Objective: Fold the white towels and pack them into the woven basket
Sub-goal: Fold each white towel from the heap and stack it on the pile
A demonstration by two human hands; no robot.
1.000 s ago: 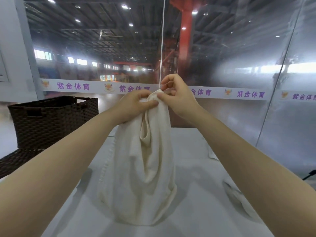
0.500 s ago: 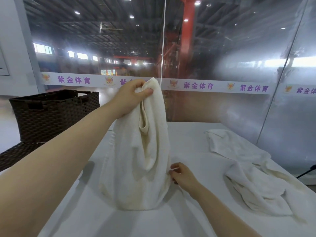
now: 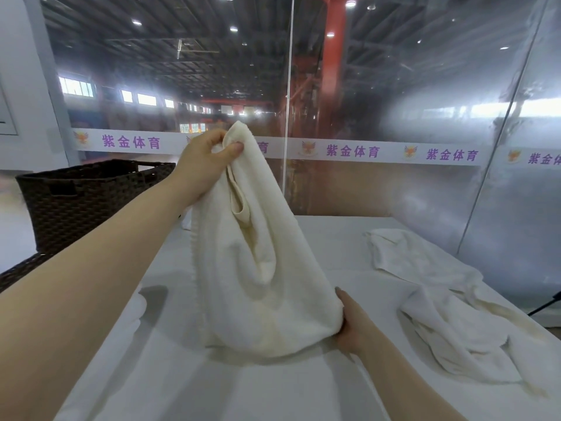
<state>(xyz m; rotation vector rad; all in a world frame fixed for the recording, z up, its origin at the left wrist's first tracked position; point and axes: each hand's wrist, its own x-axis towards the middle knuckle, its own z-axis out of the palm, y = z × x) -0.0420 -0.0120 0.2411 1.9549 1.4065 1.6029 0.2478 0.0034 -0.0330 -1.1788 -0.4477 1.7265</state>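
Note:
A white towel [image 3: 258,268] hangs folded over itself in the middle of the head view, its lower end resting on the white table [image 3: 243,387]. My left hand [image 3: 203,162] pinches its top corners, held up high. My right hand [image 3: 352,320] grips the towel's lower right edge near the table. The dark brown woven basket [image 3: 85,202] stands at the far left, beside the table, its inside hidden from here.
Other crumpled white towels [image 3: 440,302] lie on the right half of the table. A glass wall [image 3: 394,117] with a purple-lettered banner closes off the far side and the right. A dark woven lid or tray [image 3: 18,268] lies below the basket.
My right hand let go of the towel's top, dropped to the table and took hold of the lower right edge. My left hand keeps the top raised.

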